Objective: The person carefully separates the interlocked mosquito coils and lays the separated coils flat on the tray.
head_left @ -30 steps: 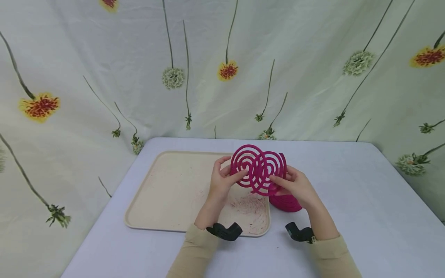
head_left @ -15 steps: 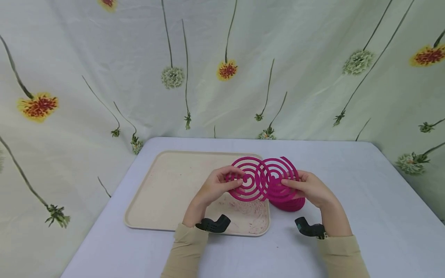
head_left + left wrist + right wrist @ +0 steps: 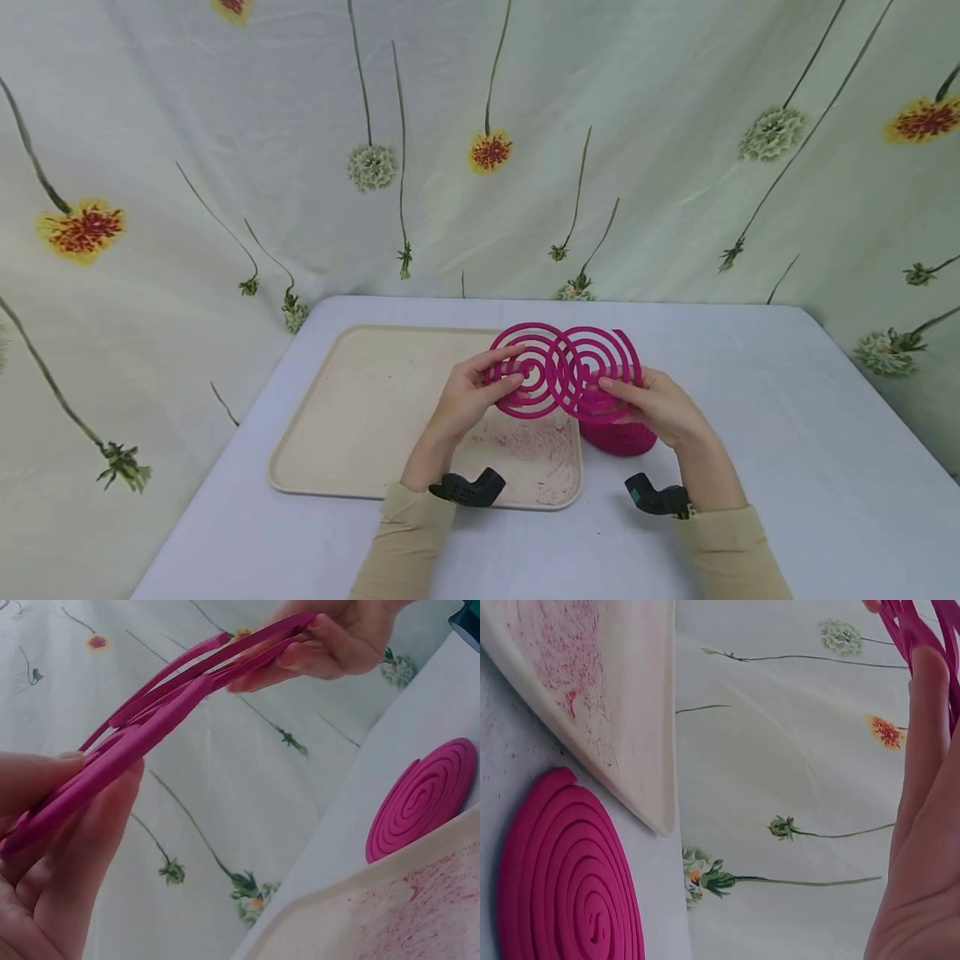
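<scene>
Two magenta mosquito coils are held up above the right end of the tray, their rings overlapping in the middle. My left hand (image 3: pixel 456 402) pinches the left coil (image 3: pixel 529 368) between thumb and fingers. My right hand (image 3: pixel 669 408) grips the right coil (image 3: pixel 587 373) by its right side, thumb on the near face. Seen edge-on in the left wrist view, the held coils (image 3: pixel 176 705) form thin slanted bands between both hands. Below the right hand, more tightly wound coils (image 3: pixel 619 440) lie on the table, partly hidden by the held pair; the right wrist view shows their top spiral (image 3: pixel 570 877).
A beige tray (image 3: pixel 360 408) lies on the white-covered table (image 3: pixel 780 433), with magenta crumbs scattered at its right end. The coils on the table are right at the tray's right edge. A flower-patterned cloth (image 3: pixel 675 150) hangs behind the table.
Both hands first moved apart and down, then rose slightly and came a little closer. The two coils overlap less than one second ago. The coils on the table stay put.
</scene>
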Demonstrator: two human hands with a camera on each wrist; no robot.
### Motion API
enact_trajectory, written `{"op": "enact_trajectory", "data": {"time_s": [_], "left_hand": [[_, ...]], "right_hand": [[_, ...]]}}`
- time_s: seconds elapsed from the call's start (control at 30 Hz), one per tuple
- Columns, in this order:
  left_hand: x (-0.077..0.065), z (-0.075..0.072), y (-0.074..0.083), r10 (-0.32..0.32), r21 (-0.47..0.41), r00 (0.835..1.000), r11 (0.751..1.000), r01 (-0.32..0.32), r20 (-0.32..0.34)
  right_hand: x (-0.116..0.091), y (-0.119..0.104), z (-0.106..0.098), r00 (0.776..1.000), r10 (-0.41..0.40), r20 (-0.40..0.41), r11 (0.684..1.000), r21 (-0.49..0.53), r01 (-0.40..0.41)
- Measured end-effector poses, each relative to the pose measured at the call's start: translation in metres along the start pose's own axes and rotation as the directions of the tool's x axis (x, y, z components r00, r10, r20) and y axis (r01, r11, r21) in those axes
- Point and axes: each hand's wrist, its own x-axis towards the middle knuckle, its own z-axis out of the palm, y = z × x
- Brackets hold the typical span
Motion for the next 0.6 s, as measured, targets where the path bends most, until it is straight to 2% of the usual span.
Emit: {"op": "enact_trajectory", "data": {"time_s": [0.07, 0.13, 0.23, 0.33, 0.4, 0.43, 0.47, 0.53, 0.6], "left_hand": [[0.001, 0.006, -0.001, 0.019, -0.031, 0.996, 0.999, -0.022, -0.083], [0.002, 0.013, -0.003, 0.033, -0.068, 0.984, 0.997, -0.046, -0.174], [0.002, 0.026, -0.005, 0.052, -0.130, 0.953, 0.987, -0.094, -0.297], [0.001, 0.037, -0.007, 0.078, -0.152, 0.923, 0.978, -0.144, -0.377], [0.000, 0.041, -0.008, 0.090, -0.156, 0.915, 0.974, -0.163, -0.392], [0.000, 0.042, -0.009, 0.096, -0.165, 0.919, 0.972, -0.170, -0.382], [0.001, 0.041, -0.010, 0.106, -0.168, 0.926, 0.970, -0.177, -0.363], [0.001, 0.037, -0.010, 0.111, -0.174, 0.947, 0.970, -0.169, -0.300], [0.002, 0.029, -0.010, 0.118, -0.169, 0.967, 0.973, -0.158, -0.224]], "right_hand": [[0.001, -0.001, 0.007, 0.997, -0.011, -0.071, 0.999, 0.029, 0.013], [0.002, -0.001, 0.014, 0.990, -0.019, -0.140, 0.997, 0.076, 0.030], [0.004, -0.002, 0.027, 0.971, -0.031, -0.237, 0.985, 0.157, 0.070], [0.005, -0.002, 0.039, 0.951, -0.035, -0.308, 0.974, 0.201, 0.101], [0.006, -0.001, 0.042, 0.943, -0.022, -0.333, 0.973, 0.209, 0.097], [0.012, 0.009, 0.038, 0.942, -0.042, -0.334, 0.973, 0.200, 0.115], [0.019, 0.022, 0.032, 0.942, -0.051, -0.333, 0.973, 0.196, 0.122], [0.018, 0.021, 0.027, 0.951, -0.036, -0.307, 0.981, 0.172, 0.092], [0.016, 0.020, 0.020, 0.965, -0.035, -0.260, 0.993, 0.100, 0.063]]}}
